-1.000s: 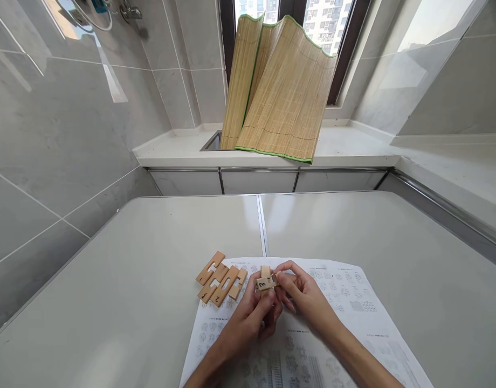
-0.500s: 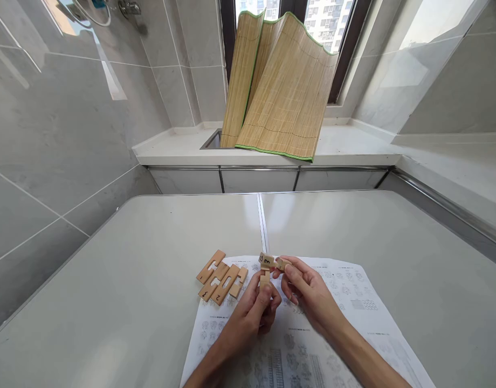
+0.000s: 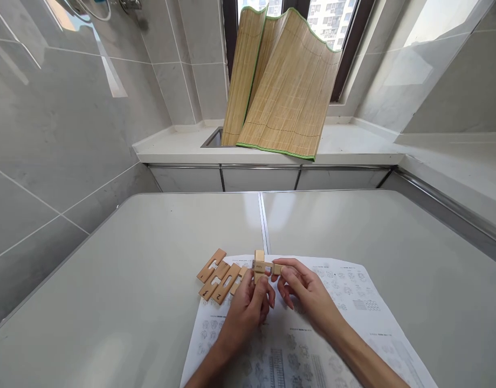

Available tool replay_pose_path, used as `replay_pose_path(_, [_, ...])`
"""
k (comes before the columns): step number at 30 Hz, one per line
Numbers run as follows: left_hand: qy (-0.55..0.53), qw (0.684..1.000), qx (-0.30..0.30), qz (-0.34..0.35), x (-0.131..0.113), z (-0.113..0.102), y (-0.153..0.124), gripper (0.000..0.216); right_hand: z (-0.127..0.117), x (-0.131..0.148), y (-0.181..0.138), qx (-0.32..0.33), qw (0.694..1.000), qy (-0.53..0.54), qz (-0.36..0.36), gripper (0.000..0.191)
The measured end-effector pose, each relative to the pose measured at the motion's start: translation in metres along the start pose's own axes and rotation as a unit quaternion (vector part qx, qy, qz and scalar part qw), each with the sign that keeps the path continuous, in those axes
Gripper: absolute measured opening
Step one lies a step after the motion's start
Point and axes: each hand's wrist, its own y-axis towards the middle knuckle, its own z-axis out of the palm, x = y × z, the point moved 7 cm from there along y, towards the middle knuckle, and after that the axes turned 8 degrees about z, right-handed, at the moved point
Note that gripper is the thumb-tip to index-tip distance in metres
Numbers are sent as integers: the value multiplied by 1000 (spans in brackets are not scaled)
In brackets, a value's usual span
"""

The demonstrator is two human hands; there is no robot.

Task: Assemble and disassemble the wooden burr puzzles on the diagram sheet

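My left hand (image 3: 250, 302) is closed around the lower end of an upright notched wooden puzzle piece (image 3: 259, 256). A second notched wooden puzzle piece (image 3: 277, 269) lies crosswise against it, and my right hand (image 3: 302, 283) pinches its right end. The two pieces touch; whether they interlock I cannot tell. Left of my hands lie several flat wooden pieces with cut-outs: a slotted piece marked 2 (image 3: 226, 284), a slotted piece marked 3 (image 3: 214, 281) and one at the far left (image 3: 211, 265). Another notched piece (image 3: 238, 281) is partly hidden behind my left hand.
A large printed sheet (image 3: 353, 302) with small diagrams lies under my hands on the white table (image 3: 110, 302). Beyond the table, a bamboo mat (image 3: 288, 91) leans on the window over a white counter (image 3: 171, 156) with a sink (image 3: 213, 138). Tiled walls stand on both sides.
The joined-looking pieces have been turned and shifted slightly left, so the crosswise piece now lies level. My left hand has moved a little left, covering more of the nearest loose piece.
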Motion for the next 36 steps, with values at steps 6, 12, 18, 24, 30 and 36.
replay_pose_path(6, [63,998,-12,-5,-1,-6,-2,46,-1,-2,-1,-22,998,-58,-5,47])
replay_pose_path(12, [70,998,-8,3,0,-10,0,50,-2,2,-4,-57,992,-102,-36,43])
replay_pose_path(18, [19,1000,17,-1,5,-8,1,52,2,1,-7,-58,988,-131,-66,34])
replay_pose_path(24, [-11,1000,-8,-5,7,-10,2,45,1,6,-8,-45,991,-107,-65,31])
replay_pose_path(30, [18,999,-30,3,1,-7,-2,37,-4,14,-17,-131,960,-176,-171,20])
replay_pose_path(36, [161,983,-77,41,-8,-15,-7,32,-11,13,-18,-145,973,-115,-138,26])
